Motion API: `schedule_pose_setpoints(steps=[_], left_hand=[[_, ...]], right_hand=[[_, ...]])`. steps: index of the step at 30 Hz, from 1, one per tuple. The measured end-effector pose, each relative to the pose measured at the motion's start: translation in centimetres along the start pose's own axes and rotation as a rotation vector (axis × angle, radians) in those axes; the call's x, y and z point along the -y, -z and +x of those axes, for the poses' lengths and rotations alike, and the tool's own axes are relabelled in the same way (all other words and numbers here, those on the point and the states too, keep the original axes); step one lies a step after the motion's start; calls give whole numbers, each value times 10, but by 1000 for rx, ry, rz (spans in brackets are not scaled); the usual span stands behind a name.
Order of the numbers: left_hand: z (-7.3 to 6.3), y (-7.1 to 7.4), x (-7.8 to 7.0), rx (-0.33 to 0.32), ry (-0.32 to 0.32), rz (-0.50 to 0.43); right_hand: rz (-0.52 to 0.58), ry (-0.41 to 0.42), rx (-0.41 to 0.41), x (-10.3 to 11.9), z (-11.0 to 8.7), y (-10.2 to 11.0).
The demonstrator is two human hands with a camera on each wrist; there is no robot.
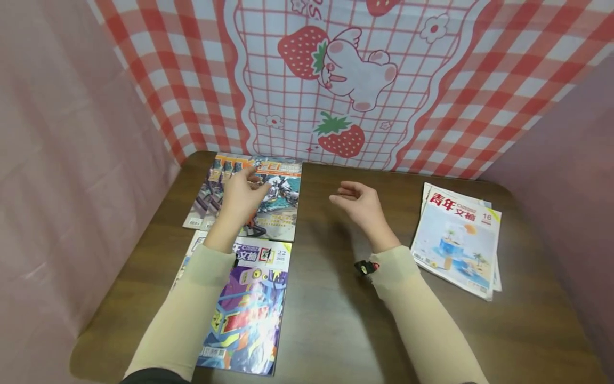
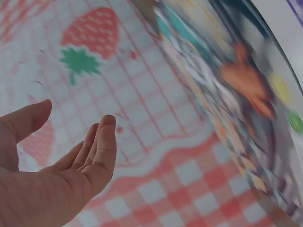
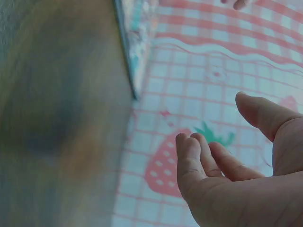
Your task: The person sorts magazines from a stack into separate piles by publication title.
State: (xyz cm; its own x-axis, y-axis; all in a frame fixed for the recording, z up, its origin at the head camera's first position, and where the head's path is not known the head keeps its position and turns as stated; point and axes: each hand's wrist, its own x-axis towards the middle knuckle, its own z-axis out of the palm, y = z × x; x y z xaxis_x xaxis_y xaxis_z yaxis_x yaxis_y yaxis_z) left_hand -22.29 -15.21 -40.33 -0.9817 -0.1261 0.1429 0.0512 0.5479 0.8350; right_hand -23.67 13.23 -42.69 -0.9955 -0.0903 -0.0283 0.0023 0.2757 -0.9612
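Observation:
My left hand (image 1: 240, 194) hovers over a fanned row of magazines with an orange banner (image 1: 280, 213) at the back left, thumb and fingers apart with nothing between them. Below these lies a purple-covered magazine (image 1: 254, 314), partly hidden by my left forearm, with another cover edge peeking out beneath. My right hand (image 1: 363, 208) is held over the bare middle of the wood, its fingers loosely bent and empty. In the right wrist view the thumb and fingers of the right hand (image 3: 232, 165) stand well apart.
At the right lies a small stack of magazines with a beach-scene cover (image 1: 455, 240), slightly askew. A brown wooden table (image 1: 331, 298) carries everything. Behind it hangs a red-and-white strawberry cloth (image 1: 412, 133), and pink curtains (image 1: 53, 160) flank both sides.

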Motion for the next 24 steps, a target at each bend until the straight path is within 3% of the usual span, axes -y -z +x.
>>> schedule_pose_setpoints(steps=[10, 20, 24], left_hand=[[-37, -15, -31, 20, -102, -143], [-70, -20, -29, -17, -118, -290], [-81, -19, -28, -32, -109, -272]], right_hand=[[58, 80, -127, 12, -44, 45], [162, 31, -316, 3, -92, 79], [223, 17, -389, 0, -105, 85]])
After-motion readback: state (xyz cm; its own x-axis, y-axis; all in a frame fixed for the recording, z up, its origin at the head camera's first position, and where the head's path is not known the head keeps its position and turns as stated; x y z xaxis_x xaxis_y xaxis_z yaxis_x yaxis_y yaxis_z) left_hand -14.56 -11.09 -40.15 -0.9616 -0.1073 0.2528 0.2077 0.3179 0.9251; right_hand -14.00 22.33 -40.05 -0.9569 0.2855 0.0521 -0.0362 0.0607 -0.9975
